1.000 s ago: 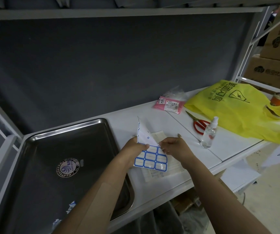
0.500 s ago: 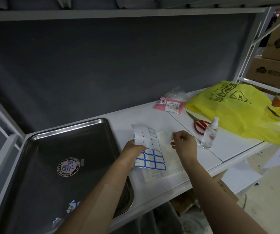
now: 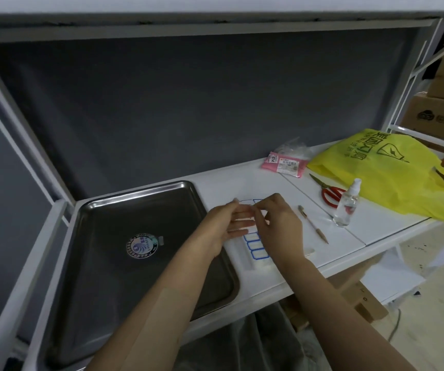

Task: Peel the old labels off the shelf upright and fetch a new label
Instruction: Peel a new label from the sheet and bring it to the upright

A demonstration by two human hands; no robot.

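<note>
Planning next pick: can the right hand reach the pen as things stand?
Likely yes: the pen lies bare beside the right hand, nothing between them, though that hand pinches the label sheet.

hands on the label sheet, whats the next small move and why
Probably draw the right hand up to peel one label free: it seems to pinch the top of the label sheet, while the left hand lies flat, pinning it down.

Tray point(image 3: 103, 263) left of label sheet point(image 3: 255, 249)

Storeroom or warehouse: white metal shelving point(image 3: 229, 183), stacked cardboard cartons point(image 3: 440, 116) on the neighbouring rack.
</note>
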